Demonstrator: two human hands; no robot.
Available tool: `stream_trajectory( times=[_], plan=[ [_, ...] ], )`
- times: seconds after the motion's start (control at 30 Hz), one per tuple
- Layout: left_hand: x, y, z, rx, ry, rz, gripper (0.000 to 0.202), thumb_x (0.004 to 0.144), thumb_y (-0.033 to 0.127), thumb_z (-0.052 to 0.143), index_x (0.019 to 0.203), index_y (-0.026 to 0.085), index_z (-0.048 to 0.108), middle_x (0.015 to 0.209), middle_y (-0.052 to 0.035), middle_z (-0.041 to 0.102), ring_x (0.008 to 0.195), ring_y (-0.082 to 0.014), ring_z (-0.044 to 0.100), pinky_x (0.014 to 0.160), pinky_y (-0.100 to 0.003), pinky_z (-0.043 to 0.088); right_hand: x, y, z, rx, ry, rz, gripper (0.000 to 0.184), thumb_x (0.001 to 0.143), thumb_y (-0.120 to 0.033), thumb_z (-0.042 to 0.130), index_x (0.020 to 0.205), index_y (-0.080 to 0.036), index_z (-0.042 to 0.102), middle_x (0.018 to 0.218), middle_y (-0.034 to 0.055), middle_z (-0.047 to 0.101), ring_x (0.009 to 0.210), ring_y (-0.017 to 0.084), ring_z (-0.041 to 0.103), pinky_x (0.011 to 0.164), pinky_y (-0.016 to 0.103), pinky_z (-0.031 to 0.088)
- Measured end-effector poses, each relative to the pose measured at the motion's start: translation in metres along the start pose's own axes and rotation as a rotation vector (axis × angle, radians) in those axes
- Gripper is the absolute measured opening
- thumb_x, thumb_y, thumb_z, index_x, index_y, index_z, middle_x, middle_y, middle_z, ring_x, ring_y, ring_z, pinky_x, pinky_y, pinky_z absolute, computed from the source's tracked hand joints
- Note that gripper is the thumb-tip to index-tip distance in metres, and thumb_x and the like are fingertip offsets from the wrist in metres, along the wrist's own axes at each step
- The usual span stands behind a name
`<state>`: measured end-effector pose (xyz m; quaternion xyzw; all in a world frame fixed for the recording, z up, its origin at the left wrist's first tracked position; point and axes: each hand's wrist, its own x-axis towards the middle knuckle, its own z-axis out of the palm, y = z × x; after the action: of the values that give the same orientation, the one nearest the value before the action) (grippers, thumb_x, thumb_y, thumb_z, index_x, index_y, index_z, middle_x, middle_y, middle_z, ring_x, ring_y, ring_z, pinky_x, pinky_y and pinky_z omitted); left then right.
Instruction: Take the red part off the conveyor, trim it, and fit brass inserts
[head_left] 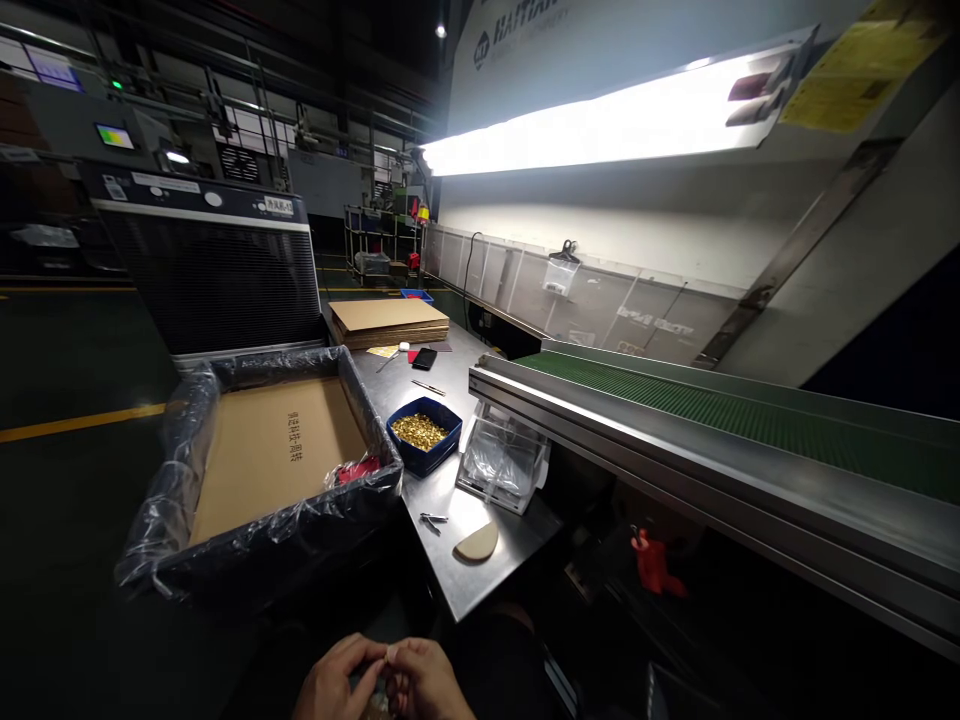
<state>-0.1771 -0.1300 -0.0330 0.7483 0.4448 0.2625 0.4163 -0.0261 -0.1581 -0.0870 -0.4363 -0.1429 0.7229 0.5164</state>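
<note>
Fingers (pixel 379 652) of 2 hands (pixel 337 682) pinched, apparently on something small | sign (pixel 525 22) reads HAITIAN

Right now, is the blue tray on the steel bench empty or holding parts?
Holding parts: small gold-coloured pieces lie heaped inside the blue tray.

A blue tray (pixel 424 450) at centre holds gold-coloured pieces (pixel 418 432). To the right runs a green, finely ribbed conveyor belt (pixel 675 395). At left, a yellow stripe (pixel 82 423) crosses a dark-green floor (pixel 67 350), beside black plastic (pixel 285 540) lining a tan carton (pixel 270 455).
</note>
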Motion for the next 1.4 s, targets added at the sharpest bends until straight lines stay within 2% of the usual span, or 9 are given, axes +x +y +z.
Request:
stream_trajectory(
  times=[0.33,0.5,0.67,0.8,1.07,1.2,1.4],
  plan=[
    [0.000,-0.002,-0.001,0.004,0.015,0.020,0.020,0.093,0.037,0.056,0.087,0.030,0.074,0.083,0.0023,0.073,0.080,-0.0155,0.070,0.074,-0.018,0.055,-0.001,-0.003,0.002,-0.015,0.004,0.017,0.044,0.053,-0.047,0.083,0.064,-0.012,0.059,0.045,-0.0017,0.054,0.036,0.005,0.043,0.040,0.018,0.033],
    [0.000,-0.001,0.001,0.011,0.026,0.030,0.022,0.093,0.039,0.054,0.088,0.031,0.073,0.083,0.0018,0.073,0.079,-0.0158,0.070,0.073,-0.018,0.055,-0.001,-0.002,0.003,0.011,0.020,0.018,0.045,0.050,-0.047,0.083,0.065,-0.012,0.058,0.046,-0.0012,0.054,0.038,0.006,0.047,0.041,0.018,0.034],
    [-0.001,-0.001,0.002,0.021,0.028,0.038,0.022,0.092,0.041,0.053,0.090,0.030,0.072,0.084,0.0012,0.073,0.080,-0.0164,0.070,0.074,-0.020,0.055,-0.003,-0.004,0.006,0.023,0.055,0.009,0.046,0.047,-0.046,0.084,0.064,-0.012,0.058,0.044,-0.0006,0.052,0.036,0.006,0.044,0.039,0.018,0.031],
    [-0.002,-0.001,0.004,0.050,0.044,-0.002,0.012,0.085,0.037,0.062,0.088,0.028,0.070,0.083,0.0025,0.072,0.079,-0.0167,0.069,0.073,-0.020,0.054,-0.004,-0.005,0.008,0.019,0.073,0.017,0.044,0.047,-0.043,0.083,0.064,-0.013,0.056,0.044,-0.0005,0.052,0.036,0.007,0.044,0.039,0.018,0.032],
    [0.000,0.005,0.008,0.103,0.055,-0.072,0.017,0.090,0.035,0.052,0.087,0.026,0.066,0.083,0.0009,0.070,0.082,-0.0180,0.068,0.074,-0.025,0.051,-0.004,-0.005,0.008,-0.032,0.128,-0.018,0.033,0.052,-0.039,0.075,0.066,-0.014,0.058,0.046,-0.0011,0.053,0.037,0.008,0.044,0.037,0.018,0.030],
    [0.000,0.005,0.008,0.116,0.050,-0.109,0.020,0.090,0.037,0.049,0.087,0.025,0.065,0.083,0.0001,0.069,0.081,-0.0188,0.067,0.074,-0.028,0.050,-0.001,-0.003,0.009,-0.071,0.132,-0.040,0.036,0.053,-0.043,0.077,0.063,-0.014,0.057,0.042,-0.0034,0.049,0.037,0.007,0.043,0.037,0.017,0.027],
    [-0.002,0.009,0.005,0.106,0.006,-0.134,0.022,0.090,0.037,0.048,0.082,0.024,0.064,0.080,0.0005,0.069,0.078,-0.0179,0.066,0.073,-0.027,0.049,0.000,0.000,0.005,-0.140,0.121,-0.042,0.042,0.057,-0.049,0.079,0.061,-0.015,0.055,0.042,-0.0052,0.050,0.037,0.005,0.041,0.038,0.018,0.030]
  ],
)
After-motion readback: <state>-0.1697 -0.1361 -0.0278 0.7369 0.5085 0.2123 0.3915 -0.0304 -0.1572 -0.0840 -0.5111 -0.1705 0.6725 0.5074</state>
